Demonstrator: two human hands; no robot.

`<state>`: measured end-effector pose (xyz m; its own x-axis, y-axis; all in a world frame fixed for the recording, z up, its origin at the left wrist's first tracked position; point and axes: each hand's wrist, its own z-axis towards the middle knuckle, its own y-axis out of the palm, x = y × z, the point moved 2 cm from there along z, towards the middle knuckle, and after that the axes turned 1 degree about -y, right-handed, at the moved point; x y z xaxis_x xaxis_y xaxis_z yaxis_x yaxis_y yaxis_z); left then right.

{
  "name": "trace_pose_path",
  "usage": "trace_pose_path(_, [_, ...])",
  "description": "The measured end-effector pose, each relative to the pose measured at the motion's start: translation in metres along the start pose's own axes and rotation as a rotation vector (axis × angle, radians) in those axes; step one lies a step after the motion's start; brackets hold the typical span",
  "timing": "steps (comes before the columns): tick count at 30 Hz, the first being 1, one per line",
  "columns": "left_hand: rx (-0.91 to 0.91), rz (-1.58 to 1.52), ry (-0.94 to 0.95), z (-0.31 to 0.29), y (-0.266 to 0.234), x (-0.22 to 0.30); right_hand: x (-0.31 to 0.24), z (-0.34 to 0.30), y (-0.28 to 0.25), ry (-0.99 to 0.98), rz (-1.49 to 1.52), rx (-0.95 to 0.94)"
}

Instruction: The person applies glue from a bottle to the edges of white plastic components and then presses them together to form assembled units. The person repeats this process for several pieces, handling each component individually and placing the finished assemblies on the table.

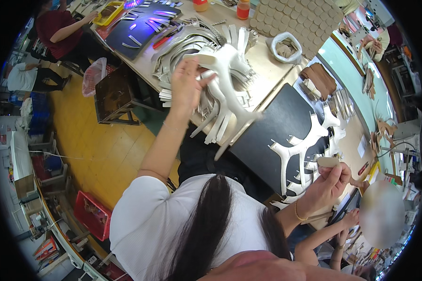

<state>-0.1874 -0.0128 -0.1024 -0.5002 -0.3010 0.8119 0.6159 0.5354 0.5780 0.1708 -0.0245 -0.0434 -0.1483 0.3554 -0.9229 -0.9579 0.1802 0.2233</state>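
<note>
While my left hand [185, 86] is raised near the upper middle of the frame, its fingers are closed around a bunch of white, branching, strap-like cut pieces [225, 89] that hang down and fan out over the edge of the counter [267, 75]. At the lower right of the frame my right hand [326, 185] is pinched shut on a small, pale, rounded block [328, 161], held just above another white branching cut piece [297, 152] that lies flat on a black rectangular mat [272, 136]. Behind the bunch, a heap of grey curved strips [183, 47] lies on the counter. A white bag with brownish pieces [284, 47] stands at the upper middle right, near a sheet of tan round pads [295, 18]. Another person's hand [350, 219] reaches in at the lower right.
</note>
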Motion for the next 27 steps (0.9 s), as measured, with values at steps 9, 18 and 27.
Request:
trace_pose_path(9, [0.159,1.294,0.431,0.063,-0.084,0.01,0.004,0.006,0.009,-0.076,-0.148,-0.074])
trace_pose_path(18, [-0.637,1.003,0.123,-0.024,0.087,-0.071,0.012,0.004,-0.047,0.173,0.191,0.109])
trace_pose_path(27, [-1.45,1.351,0.446,-0.059,0.198,-0.192,0.007,-0.007,-0.095,0.176,0.26,0.277])
